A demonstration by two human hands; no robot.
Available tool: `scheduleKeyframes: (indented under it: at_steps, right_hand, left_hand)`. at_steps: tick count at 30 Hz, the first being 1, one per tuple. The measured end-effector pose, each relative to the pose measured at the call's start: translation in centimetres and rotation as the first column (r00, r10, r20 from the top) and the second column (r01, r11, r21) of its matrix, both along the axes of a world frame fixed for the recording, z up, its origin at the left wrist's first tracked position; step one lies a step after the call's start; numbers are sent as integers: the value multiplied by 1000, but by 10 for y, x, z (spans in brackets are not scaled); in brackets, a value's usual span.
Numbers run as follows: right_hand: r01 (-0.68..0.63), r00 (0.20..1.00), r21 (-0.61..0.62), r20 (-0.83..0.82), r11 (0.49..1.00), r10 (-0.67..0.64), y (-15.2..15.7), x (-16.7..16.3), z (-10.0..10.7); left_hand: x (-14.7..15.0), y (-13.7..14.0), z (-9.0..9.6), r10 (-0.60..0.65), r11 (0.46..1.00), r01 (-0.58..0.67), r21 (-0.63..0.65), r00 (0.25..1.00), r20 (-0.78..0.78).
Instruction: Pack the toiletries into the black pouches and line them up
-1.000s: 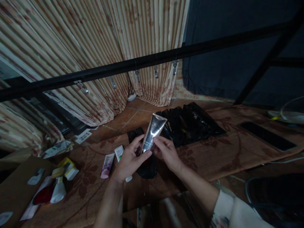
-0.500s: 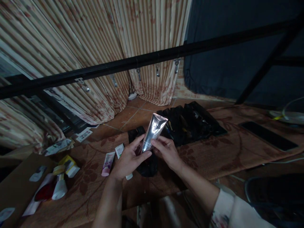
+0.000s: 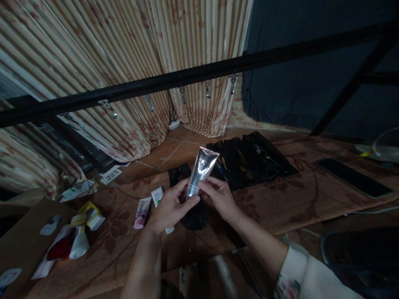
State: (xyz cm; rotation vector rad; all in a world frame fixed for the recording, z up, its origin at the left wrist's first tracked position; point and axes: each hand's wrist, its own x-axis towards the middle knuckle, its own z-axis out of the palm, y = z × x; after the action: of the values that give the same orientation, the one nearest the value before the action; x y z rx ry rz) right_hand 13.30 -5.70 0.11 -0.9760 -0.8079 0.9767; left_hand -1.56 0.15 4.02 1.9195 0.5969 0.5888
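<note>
A shiny silver squeeze tube [image 3: 203,166] is held tilted between both hands, its flat crimped end pointing up and away. My left hand [image 3: 173,207] is closed around its lower left side, thumb across the front. From the right, my right hand [image 3: 220,197] pinches the tube with thumb and fingers. The tube's cap end is hidden by the hands. Behind and below it lies a black pouch [image 3: 195,220] on the brown patterned cloth [image 3: 124,245]. Left of my left hand lie a pink and white tube [image 3: 142,213] and a white tube [image 3: 157,195], partly covered.
An unrolled black organizer [image 3: 252,162] with tools lies behind my right hand, and a dark flat phone-like slab [image 3: 353,177] farther right. A cardboard box [image 3: 28,236], a white bottle [image 3: 79,243] and a yellow box [image 3: 91,215] stand left. A black rail [image 3: 199,75] crosses ahead.
Almost nothing differs. Both hands keep the same hold on the silver tube, which sits very slightly higher and farther left in view.
</note>
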Motion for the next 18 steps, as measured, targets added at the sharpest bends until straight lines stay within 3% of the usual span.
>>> scheduleKeyframes:
  at_steps: [18]
  right_hand:
    - [20, 1000, -14, 14, 1000, -20, 0, 0, 1]
  left_hand:
    - [1, -1, 3, 3, 999, -4, -55, 1000, -17]
